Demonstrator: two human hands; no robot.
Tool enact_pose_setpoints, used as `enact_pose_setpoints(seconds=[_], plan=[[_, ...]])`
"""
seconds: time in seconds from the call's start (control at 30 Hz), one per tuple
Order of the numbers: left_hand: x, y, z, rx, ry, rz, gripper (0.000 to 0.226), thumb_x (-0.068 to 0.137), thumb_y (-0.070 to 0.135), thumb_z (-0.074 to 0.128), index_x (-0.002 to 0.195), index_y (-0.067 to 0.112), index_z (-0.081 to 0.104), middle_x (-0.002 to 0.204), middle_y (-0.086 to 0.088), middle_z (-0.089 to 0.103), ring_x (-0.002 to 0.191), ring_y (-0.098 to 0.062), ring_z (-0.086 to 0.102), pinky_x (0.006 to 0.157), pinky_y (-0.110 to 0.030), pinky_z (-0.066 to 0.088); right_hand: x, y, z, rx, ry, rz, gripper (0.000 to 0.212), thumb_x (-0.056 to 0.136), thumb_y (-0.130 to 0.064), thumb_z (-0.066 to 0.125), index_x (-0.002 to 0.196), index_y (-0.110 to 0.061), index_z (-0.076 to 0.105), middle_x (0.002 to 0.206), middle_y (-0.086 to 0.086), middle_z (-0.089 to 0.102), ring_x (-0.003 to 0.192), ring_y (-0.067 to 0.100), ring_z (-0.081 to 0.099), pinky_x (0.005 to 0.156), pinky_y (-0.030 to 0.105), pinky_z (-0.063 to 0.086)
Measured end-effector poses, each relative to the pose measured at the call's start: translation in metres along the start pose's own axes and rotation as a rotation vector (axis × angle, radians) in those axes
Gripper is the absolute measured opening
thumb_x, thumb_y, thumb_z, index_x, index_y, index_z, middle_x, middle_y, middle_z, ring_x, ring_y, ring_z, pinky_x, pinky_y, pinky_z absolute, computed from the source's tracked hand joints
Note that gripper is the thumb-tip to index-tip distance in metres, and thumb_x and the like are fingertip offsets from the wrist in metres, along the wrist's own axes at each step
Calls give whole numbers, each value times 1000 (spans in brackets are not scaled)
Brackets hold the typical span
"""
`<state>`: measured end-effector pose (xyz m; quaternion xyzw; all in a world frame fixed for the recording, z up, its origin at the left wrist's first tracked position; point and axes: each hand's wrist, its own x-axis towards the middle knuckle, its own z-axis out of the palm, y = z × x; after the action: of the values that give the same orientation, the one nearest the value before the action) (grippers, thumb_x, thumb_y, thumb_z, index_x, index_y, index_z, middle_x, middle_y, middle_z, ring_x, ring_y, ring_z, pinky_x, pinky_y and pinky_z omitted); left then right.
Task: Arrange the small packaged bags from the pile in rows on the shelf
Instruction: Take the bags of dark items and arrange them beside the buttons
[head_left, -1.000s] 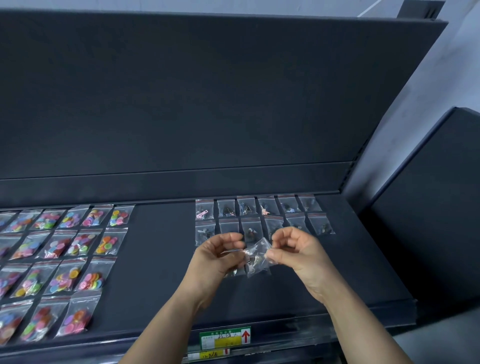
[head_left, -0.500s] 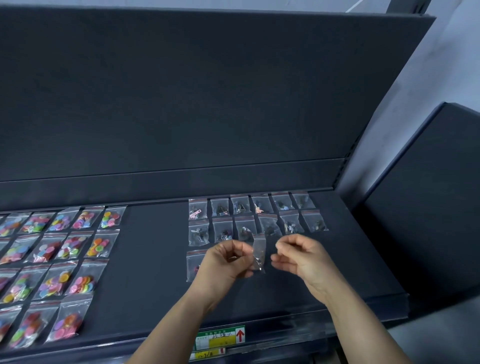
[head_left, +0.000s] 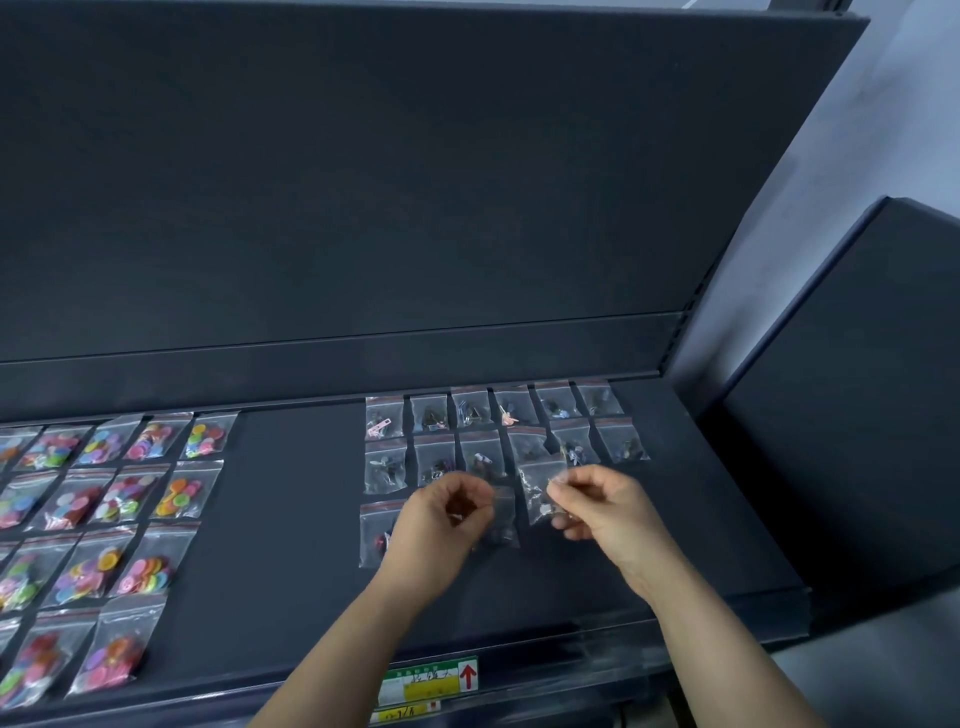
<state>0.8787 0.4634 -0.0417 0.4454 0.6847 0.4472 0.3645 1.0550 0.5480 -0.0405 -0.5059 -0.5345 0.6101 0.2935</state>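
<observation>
Over the shelf (head_left: 291, 519), beside the laid rows (head_left: 472, 408), the fingers of your right hand (head_left: 605, 506) pinch a clear bag (head_left: 537, 486) while those of your left hand (head_left: 441, 519), curled, apparently grip a blurred second bag (head_left: 503, 519).

Dim, cool and even, lit softly from above. Faint glints on clear bags (head_left: 130, 644) near left. Slightly motion-blurred around left hand (head_left: 441, 525) and right hand (head_left: 602, 512). Bowed by wide-angle distortion at far right.

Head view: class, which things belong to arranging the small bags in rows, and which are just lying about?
Job: right hand pinching a clear bag; left hand beside a second bag; rows of small bags; shelf.
Lying about: bags of coloured buttons at left; label with red arrow.
</observation>
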Motion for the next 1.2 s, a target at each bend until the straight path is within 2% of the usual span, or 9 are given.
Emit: enact_pose_setpoints(seconds=[0.1,0.23,0.33,0.43,0.67,0.87,0.97,1.07,1.2], plan=[[4,-13,-5,523,60,201,19,84,22,70,100,31,70,101,20,63,97,-8,50,86,-21,40,9,13,-5,-371,104,-51,16,82,-23,73,94,-16,64,81,-2,70,61,8,64,62,25,51],[8,-24,-1,746,37,372,30,71,34,80,100,32,74,103,18,69,97,-22,56,83,-35,46,8,22,-4,-864,213,-253,31,81,-37,70,106,-28,53,95,-14,53,75,5,53,63,24,43],[9,-27,2,810,24,390,31,67,40,80,96,34,74,100,20,69,94,-21,58,79,-37,48,8,27,-8,-853,141,-460,27,86,-32,67,112,-27,62,106,-14,50,85,3,51,71,19,41],[10,-29,4,826,48,399,29,66,41,79,94,35,74,98,19,69,91,-21,59,77,-37,49,11,37,-10,-878,42,-522,29,87,-28,67,116,-23,68,115,-13,56,103,9,51,87,17,37],[12,-30,8,802,74,374,24,72,40,75,95,33,74,99,16,69,93,-24,57,78,-39,48,14,41,-3,-850,51,-541,31,87,-26,67,117,-21,68,117,-10,59,103,14,52,92,31,45],[3,-23,-3,626,116,290,27,85,34,67,111,27,69,109,13,66,105,-17,51,89,-29,39,12,34,-3,-734,126,-506,30,90,-27,64,118,-18,67,121,-9,58,111,9,50,93,20,37],[-11,-14,-28,356,225,164,19,88,26,64,107,26,67,103,16,66,93,-3,58,79,-15,44,12,21,7,-574,162,-460,23,90,-24,63,112,-20,69,114,-10,62,105,6,57,90,25,48],[-30,-18,-63,157,383,58,10,87,18,66,95,23,67,86,10,70,78,-3,64,66,-9,47,11,3,31,-433,102,-408,18,91,-21,62,106,-25,70,100,-10,66,86,-1,60,72,14,49],[-62,-37,-120,35,581,-66,9,86,13,67,93,20,67,78,7,71,73,-3,64,64,-11,48,8,-16,85,-322,-36,-382,18,92,-20,61,106,-27,69,97,-16,68,89,-7,61,74,5,46]])
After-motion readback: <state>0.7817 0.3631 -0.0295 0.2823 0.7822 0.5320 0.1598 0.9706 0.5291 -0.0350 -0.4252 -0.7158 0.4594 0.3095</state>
